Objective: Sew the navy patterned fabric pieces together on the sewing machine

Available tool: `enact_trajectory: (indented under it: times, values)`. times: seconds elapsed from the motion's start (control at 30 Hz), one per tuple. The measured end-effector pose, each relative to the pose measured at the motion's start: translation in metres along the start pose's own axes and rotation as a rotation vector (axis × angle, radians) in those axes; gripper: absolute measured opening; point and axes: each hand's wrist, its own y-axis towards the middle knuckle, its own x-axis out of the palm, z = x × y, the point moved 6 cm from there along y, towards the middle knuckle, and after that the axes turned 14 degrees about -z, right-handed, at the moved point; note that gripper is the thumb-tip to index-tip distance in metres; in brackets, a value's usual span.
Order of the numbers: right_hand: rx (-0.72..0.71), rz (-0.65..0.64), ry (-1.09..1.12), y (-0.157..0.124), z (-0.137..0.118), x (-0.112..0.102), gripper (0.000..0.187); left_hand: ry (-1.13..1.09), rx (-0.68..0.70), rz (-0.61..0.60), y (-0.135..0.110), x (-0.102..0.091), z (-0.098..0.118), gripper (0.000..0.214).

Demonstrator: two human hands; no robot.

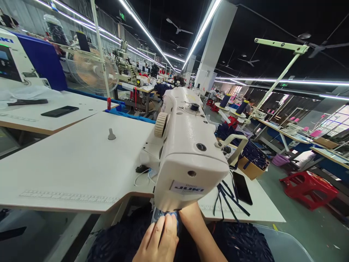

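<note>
A white sewing machine (191,145) marked JUKI stands right before me, its head end facing me. Under that head lies a bit of dark blue patterned fabric (163,214). My left hand (159,238) rests on this fabric with its fingers stretched forward and close together; its thumb does not show. From the right, my right hand (190,214) reaches in beneath the machine head, which hides its fingers. More dark navy fabric (117,240) hangs below the table edge, and another navy heap (240,240) lies at the lower right.
The white tabletop (81,163) extends left, with a grey pin (111,134) on it. At right lie dark strips (229,200) and a phone (242,187). Beyond them are a cardboard box (252,169) of navy pieces and a red stool (311,189). A fan (92,69) stands behind left.
</note>
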Motion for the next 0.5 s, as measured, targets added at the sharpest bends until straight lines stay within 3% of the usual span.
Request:
enact_trajectory:
  times: [0.3,0.5]
  values:
    - [0.025,0.004,-0.012,0.002,0.006,0.001,0.037,0.039,-0.002,0.004,-0.001,0.003,0.002,0.024]
    - [0.005,-0.085,-0.006,0.007,-0.003,0.005,0.038,0.070,-0.040,0.000,-0.003,0.006,0.001,0.027]
